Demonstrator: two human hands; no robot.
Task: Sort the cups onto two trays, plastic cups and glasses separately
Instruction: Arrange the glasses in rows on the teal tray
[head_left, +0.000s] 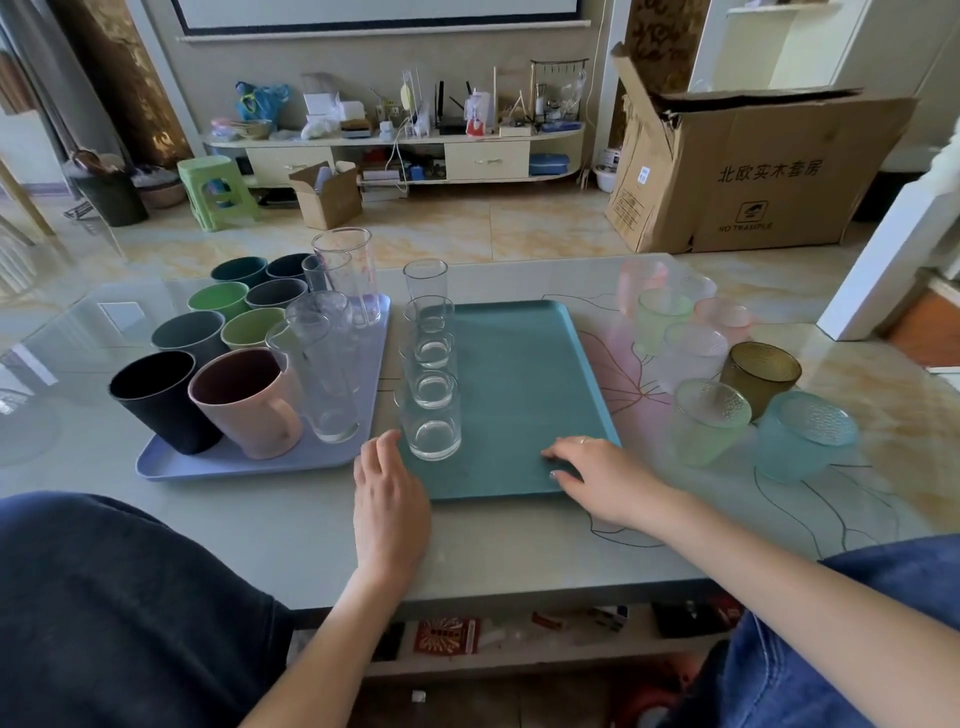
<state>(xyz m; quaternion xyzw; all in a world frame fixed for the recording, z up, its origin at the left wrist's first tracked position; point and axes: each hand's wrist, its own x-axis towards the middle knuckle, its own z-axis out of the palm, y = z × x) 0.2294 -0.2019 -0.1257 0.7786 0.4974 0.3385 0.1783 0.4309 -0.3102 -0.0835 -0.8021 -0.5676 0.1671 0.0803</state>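
Resting flat with fingers spread and holding nothing, the left hand (390, 493) and right hand (597, 475) lie on the near corners of the teal tray (524, 395). Four clear glasses (434, 415) stand in a row along its left edge, the nearest just beyond the left hand's fingertips. Left of it, a lilac tray (244, 462) carries nine opaque plastic cups (249, 400) and what look like four clear tumblers (324, 379), overlapping and hard to count. Seven textured tinted glasses (709, 421) wait on the table (291, 530) at right. Behind, a cardboard box (748, 171) reads "NO TRAMPLE".
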